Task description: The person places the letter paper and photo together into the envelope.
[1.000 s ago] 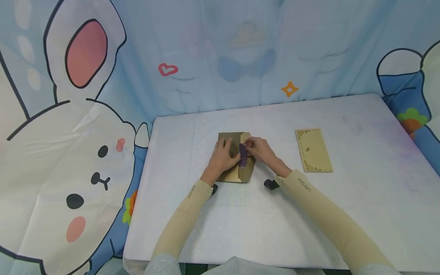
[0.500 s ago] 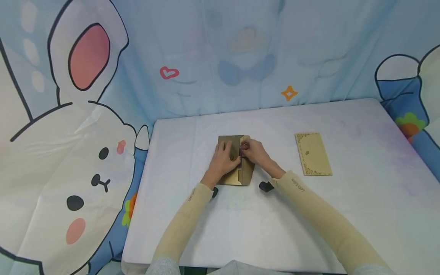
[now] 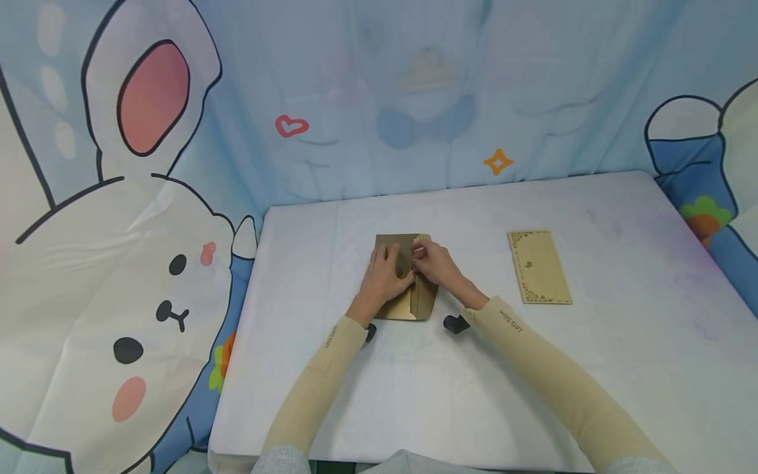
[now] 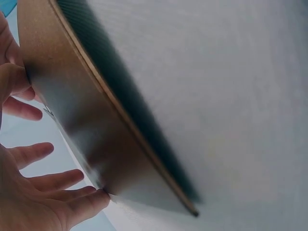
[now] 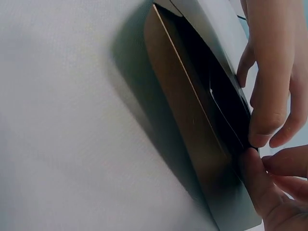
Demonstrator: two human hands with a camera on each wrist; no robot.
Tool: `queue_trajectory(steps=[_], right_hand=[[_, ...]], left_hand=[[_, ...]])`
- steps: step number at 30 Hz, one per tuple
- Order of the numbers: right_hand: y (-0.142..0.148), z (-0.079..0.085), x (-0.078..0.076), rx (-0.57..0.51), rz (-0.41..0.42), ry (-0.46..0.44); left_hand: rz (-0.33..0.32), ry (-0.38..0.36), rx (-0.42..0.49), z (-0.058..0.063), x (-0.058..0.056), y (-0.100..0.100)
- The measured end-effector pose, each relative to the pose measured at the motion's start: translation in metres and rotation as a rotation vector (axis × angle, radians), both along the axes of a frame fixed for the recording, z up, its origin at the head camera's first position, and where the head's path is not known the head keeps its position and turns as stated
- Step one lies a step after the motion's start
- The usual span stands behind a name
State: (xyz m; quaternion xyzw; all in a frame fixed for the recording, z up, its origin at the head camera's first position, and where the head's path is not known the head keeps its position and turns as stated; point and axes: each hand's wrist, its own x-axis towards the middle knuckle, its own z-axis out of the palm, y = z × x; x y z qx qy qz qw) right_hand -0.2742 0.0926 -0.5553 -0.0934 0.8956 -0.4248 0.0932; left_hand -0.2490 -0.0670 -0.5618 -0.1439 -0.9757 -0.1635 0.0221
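In the head view, with the gold envelope (image 3: pixel 393 309) as the clock's centre, two beige sleeves reached in from 7 o'clock and 4 o'clock over a white surface (image 3: pixel 379 401). The envelope lay on that surface, its side flap (image 3: pixel 423 303) folded out at 3 o'clock. On its 9 o'clock side rested the left hand (image 3: pixel 381 280), fingers spread over the panel, thumb pointing to the opening. At 2 o'clock was the right hand (image 3: pixel 437 265), fingers bent, thumb and index together at the opening's edge in the right wrist view; whether they gripped anything I could not tell. Well apart at 3 o'clock lay a patterned gold card (image 3: pixel 540 270). Beyond, a blue backdrop (image 3: pixel 343 158) bore a red heart (image 3: pixel 291 126) towards 11 o'clock
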Motion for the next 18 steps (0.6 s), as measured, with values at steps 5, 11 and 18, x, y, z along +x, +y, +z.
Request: queue_trajectory(steps=[5,11,18], right_hand=[[0.01,0.0,0.003,-0.057,0.022,-0.01],[0.048,0.008,0.01,-0.08,-0.037,0.002],[0.104,0.01,0.016,-0.074,-0.117,0.024]], left_hand=[[0.014,-0.031,-0.007,0.002,0.0,0.001],[0.032,-0.06,0.018,0.004,0.001,0.003],[0.029,-0.037,0.059,0.004,0.004,0.003]])
